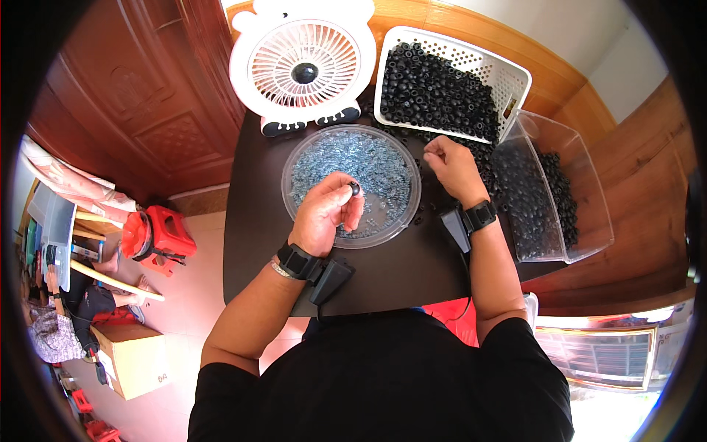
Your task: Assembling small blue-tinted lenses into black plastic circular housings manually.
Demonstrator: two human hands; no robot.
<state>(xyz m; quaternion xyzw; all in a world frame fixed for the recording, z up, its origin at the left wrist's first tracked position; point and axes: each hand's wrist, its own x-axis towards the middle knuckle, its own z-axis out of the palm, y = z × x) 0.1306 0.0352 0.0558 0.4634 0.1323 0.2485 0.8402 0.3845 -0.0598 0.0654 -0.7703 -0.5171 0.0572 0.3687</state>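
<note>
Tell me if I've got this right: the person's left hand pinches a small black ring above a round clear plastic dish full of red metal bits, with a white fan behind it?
Not quite. In the head view the small metal bits in the round clear plastic dish are bluish silver, not red. The rest holds: the left hand pinches a small black ring above that dish, and the white fan stands behind it.

Pretty cramped up top: the white round desk fan [303,68], white perforated plastic basket of black rings [515,74] and clear plastic bin [589,221] wall off the back and right. The bare dark tabletop [398,276] near the body is open, left of the round clear tray [294,158] too.
</note>
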